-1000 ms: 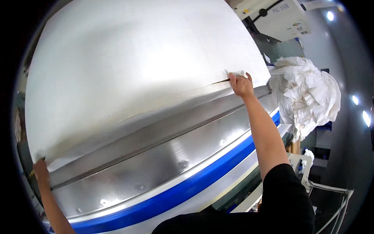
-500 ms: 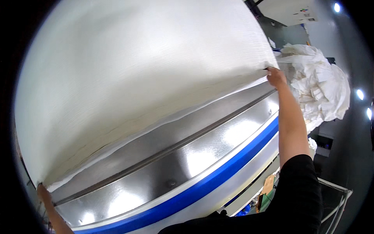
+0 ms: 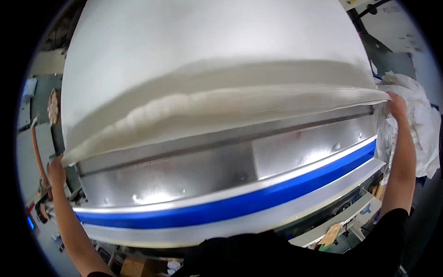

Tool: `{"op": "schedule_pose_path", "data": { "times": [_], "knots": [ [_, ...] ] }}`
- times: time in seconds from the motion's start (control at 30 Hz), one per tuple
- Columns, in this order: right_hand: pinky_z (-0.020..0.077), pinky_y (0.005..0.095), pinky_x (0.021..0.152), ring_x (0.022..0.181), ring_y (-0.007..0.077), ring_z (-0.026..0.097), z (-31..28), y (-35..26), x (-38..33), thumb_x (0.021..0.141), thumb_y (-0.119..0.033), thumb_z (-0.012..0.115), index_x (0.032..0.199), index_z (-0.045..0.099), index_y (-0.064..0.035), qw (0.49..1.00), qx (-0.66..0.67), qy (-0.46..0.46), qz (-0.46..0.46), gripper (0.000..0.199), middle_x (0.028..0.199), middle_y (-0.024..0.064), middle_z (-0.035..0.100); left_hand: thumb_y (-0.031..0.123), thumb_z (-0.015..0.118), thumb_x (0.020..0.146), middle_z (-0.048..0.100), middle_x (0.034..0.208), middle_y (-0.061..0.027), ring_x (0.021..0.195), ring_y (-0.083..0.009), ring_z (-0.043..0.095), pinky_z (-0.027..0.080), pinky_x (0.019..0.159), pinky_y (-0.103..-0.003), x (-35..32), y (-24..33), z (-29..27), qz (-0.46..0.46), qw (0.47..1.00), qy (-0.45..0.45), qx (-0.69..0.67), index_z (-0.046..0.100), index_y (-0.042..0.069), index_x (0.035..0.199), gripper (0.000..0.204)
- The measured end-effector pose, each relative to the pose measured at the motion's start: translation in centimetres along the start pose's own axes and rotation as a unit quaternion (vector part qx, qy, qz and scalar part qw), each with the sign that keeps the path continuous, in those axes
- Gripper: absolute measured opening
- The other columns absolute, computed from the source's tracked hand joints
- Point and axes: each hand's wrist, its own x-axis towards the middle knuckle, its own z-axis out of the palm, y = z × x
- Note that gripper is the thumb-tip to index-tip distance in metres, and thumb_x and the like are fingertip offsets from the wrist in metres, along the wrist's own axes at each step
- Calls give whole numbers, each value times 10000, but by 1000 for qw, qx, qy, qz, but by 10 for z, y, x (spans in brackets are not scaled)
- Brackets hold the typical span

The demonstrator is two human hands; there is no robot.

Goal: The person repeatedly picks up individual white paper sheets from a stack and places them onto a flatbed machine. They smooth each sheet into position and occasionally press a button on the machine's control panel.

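A wide stack of white fabric layers (image 3: pixel 217 37) covers the table, its near edge lifted and curving above the bare metal surface. At the left corner my left hand (image 3: pixel 56 171) is closed on the fabric edge. Far across at the right corner, my right hand (image 3: pixel 397 105) grips the same edge, with many thin layers showing beside it. Between the two hands the edge bulges and casts a shadow on the fabric behind. The shiny metal tabletop (image 3: pixel 207 168) shows below the edge, with a dark groove running along it.
A blue strip (image 3: pixel 230 203) and a white rail border the table's near side. Crumpled white cloth (image 3: pixel 422 124) is heaped at the right. An orange hose (image 3: pixel 38 152) hangs at the left. Below the near edge stands a shelf (image 3: pixel 341 221) with cardboard and small items.
The view has turned and shifted, so the table looks more level. The fabric edge, held at both corners, has risen into a thicker curved fold. Both hands keep their hold.
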Motion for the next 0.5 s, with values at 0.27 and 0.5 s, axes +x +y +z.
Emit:
{"op": "schedule_pose_path", "data": {
  "times": [0.27, 0.5],
  "knots": [
    [466, 439, 830, 932, 361, 596, 28, 73, -108, 762, -141, 592, 1094, 635, -139, 995, -14, -25, -100, 335, 1021, 155, 640, 29, 441, 782, 632, 1058, -123, 1030, -327, 555, 392, 927, -432, -92, -10, -1, 108, 989, -102, 5, 627, 106, 1096, 372],
    [499, 438, 771, 848, 332, 630, 55, 11, -185, 744, -145, 574, 947, 687, -134, 969, -44, -183, -163, 233, 886, 142, 667, 95, 581, 718, 617, 1122, -64, 1096, -236, 565, 344, 1018, -490, -196, 10, 84, 187, 910, -336, 152, 634, 135, 1079, 367]
  ]
}}
